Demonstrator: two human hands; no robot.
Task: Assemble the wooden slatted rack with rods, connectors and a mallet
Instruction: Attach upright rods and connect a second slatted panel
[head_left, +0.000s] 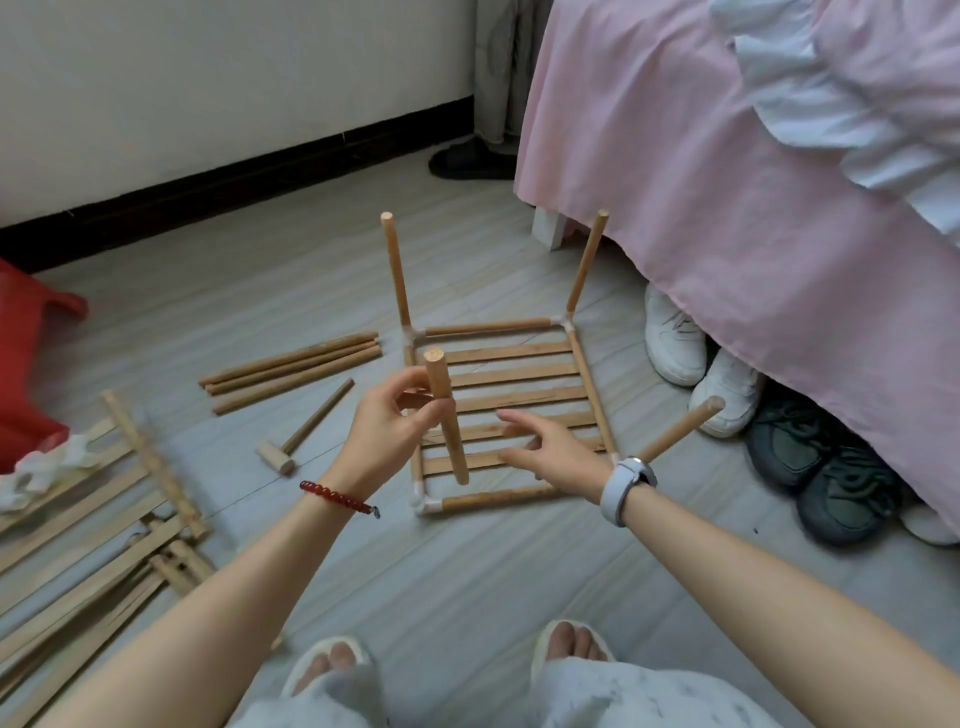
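Left hand (387, 423): pinches a rod (445, 415) upright over the rack's near-left part; its lower end seems clear of the connector (425, 503), though depth is hard to judge.
Right hand (550, 451): fingers spread, holding nothing, above the slats.
Rack (509, 410): flat on the floor (467, 582), three corner rods standing.
Mallet (306, 428): on the floor, left of the rack.
Spare rods (293, 371): beyond the mallet.

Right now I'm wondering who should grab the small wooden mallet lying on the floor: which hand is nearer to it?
Left. The left hand, pinching an upright wooden rod, is just right of the mallet. The right hand hovers open over the slatted rack, farther right.
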